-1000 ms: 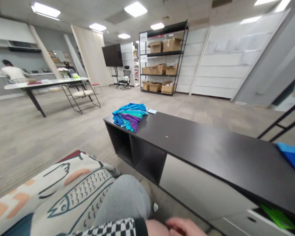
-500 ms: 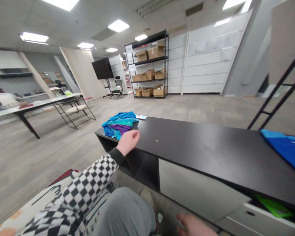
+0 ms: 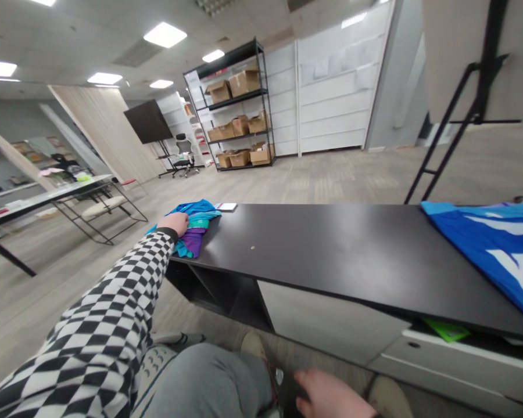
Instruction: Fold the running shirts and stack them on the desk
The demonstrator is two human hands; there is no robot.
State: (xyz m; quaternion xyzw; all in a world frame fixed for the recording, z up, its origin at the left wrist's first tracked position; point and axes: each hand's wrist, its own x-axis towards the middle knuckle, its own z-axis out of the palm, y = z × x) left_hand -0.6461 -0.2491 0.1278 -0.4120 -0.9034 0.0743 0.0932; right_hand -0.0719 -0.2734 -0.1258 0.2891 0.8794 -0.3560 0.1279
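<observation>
A crumpled blue, turquoise and purple garment [image 3: 195,235] lies at the left end of the dark cabinet top [image 3: 314,244]. My left hand [image 3: 174,222] is over its near left side, fingers curled into the cloth; the fingertips are partly hidden. My right hand [image 3: 333,396], a little blurred, hangs low in front of the cabinet near my knee. Its fingers are apart and hold nothing. At the right end of the cabinet top, a blue garment with white markings [image 3: 497,244] is spread out flat.
Behind the crumpled garment lies a small white flat item [image 3: 226,206]. Below the top are open compartments [image 3: 226,290] and a partly open drawer [image 3: 453,354] with a bright green item [image 3: 447,330]. A black metal frame [image 3: 444,133] stands beyond the right side.
My left hand has moved left and forward onto the crumpled garment. My right hand stays low by the cabinet. The view has swung to the right.
</observation>
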